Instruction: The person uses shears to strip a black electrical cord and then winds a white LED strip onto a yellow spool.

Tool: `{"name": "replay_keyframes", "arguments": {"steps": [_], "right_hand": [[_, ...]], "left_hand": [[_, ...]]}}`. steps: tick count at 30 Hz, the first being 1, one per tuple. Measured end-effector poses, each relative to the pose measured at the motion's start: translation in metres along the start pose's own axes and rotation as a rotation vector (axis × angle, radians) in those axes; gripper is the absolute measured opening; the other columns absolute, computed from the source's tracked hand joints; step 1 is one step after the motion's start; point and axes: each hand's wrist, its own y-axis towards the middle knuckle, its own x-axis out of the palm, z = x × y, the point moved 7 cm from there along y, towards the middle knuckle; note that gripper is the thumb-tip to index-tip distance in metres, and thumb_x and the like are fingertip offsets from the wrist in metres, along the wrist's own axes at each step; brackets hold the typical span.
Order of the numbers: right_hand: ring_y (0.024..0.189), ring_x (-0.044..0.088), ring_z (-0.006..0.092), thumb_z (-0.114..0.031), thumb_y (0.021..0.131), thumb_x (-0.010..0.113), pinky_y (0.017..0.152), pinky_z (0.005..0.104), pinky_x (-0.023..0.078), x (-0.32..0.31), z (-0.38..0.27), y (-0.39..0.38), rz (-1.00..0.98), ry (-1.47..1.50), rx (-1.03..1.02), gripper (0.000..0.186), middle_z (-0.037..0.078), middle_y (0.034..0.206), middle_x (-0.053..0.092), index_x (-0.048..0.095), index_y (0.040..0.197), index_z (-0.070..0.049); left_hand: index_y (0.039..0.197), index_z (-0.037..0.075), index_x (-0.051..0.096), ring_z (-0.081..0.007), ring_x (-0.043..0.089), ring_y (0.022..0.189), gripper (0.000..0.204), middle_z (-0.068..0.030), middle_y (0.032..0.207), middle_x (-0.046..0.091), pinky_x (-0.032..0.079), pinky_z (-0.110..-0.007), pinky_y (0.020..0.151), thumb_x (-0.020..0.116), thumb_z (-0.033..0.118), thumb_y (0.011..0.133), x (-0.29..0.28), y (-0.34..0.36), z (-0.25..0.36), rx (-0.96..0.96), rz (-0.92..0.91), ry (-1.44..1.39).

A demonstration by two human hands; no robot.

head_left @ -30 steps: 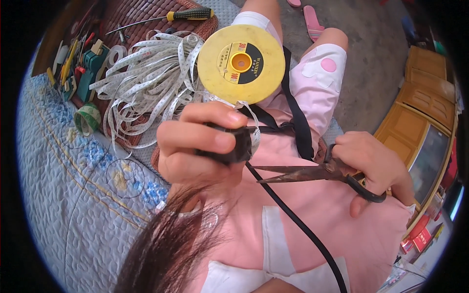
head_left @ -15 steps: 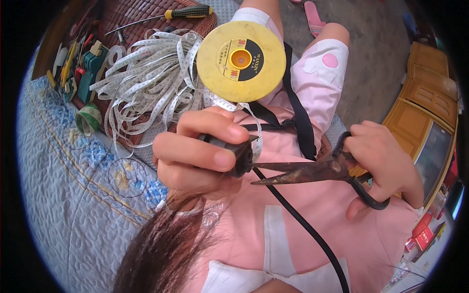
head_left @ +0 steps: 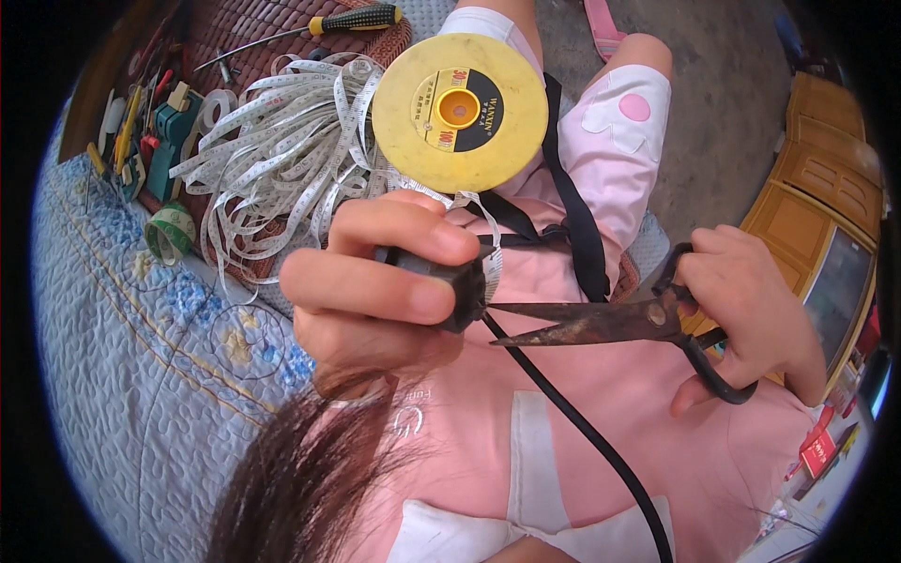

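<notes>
My left hand [head_left: 375,291] is closed around a dark block-shaped piece [head_left: 466,293], whose kind I cannot make out. Rusty scissors [head_left: 605,324] sit in my right hand [head_left: 751,314], fingers through the black handles. Their blades are slightly apart, and the upper tip points at the block's right side, close to it; whether it touches is unclear. Just beyond my left hand is a round yellow tape measure reel [head_left: 413,117]. Loose white measuring tape [head_left: 282,155] is heaped to its left, and a strip of it curves down behind the block.
A screwdriver [head_left: 357,19] lies on the brown mat at the back. Several tools and a green tape roll [head_left: 170,233] sit at the left, beside a blue quilt [head_left: 141,375]. A black cable [head_left: 591,432] crosses my front. Wooden cabinets [head_left: 807,206] stand right.
My left hand and the block have shifted slightly left. The scissors have moved a little up and right, still beside the block. Both grips are unchanged.
</notes>
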Motion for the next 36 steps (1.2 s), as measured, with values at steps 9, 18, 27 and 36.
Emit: {"name": "replay_keyframes", "arguments": {"steps": [9, 18, 27, 36], "right_hand": [[0.051, 0.032, 0.021, -0.059, 0.034, 0.062, 0.046, 0.0293, 0.023, 0.0, 0.003, -0.003, 0.03, -0.002, 0.026, 0.062, 0.006, 0.054, 0.032, 0.035, 0.056, -0.006], [0.052, 0.032, 0.0216, -0.058, 0.033, 0.063, 0.047, 0.0302, 0.023, -0.009, -0.005, -0.008, -0.061, -0.091, 0.137, 0.063, 0.006, 0.053, 0.031, 0.036, 0.056, -0.006], [0.052, 0.032, 0.0221, -0.056, 0.029, 0.063, 0.047, 0.0313, 0.024, -0.027, -0.016, -0.013, -0.076, -0.213, 0.178, 0.063, 0.007, 0.055, 0.032, 0.037, 0.056, -0.005], [0.05, 0.031, 0.021, -0.055, 0.029, 0.063, 0.046, 0.0306, 0.023, -0.04, -0.016, -0.011, -0.25, -0.37, 0.229, 0.062, 0.007, 0.053, 0.031, 0.039, 0.055, -0.005]], "left_hand": [[0.063, 0.009, 0.043, -0.0246, 0.047, 0.076, 0.02, -0.0024, 0.08, 0.04, 0.039, -0.038, 0.072, 0.061, 0.005, 0.057, 0.005, -0.001, 0.005, -0.06, -0.096, 0.065], [0.064, 0.01, 0.044, -0.0229, 0.048, 0.075, 0.021, -0.0001, 0.079, 0.041, 0.039, -0.036, 0.071, 0.062, 0.004, 0.055, 0.011, 0.0, 0.008, -0.162, -0.211, 0.228], [0.06, 0.005, 0.05, -0.0244, 0.052, 0.071, 0.017, -0.0026, 0.077, 0.049, 0.039, -0.037, 0.07, 0.059, -0.004, 0.049, 0.012, 0.003, 0.016, -0.08, -0.137, 0.298], [0.067, 0.002, 0.052, -0.0236, 0.051, 0.072, 0.013, -0.0059, 0.076, 0.05, 0.038, -0.037, 0.072, 0.057, -0.001, 0.055, 0.011, 0.005, 0.007, -0.148, -0.299, 0.153]]}}
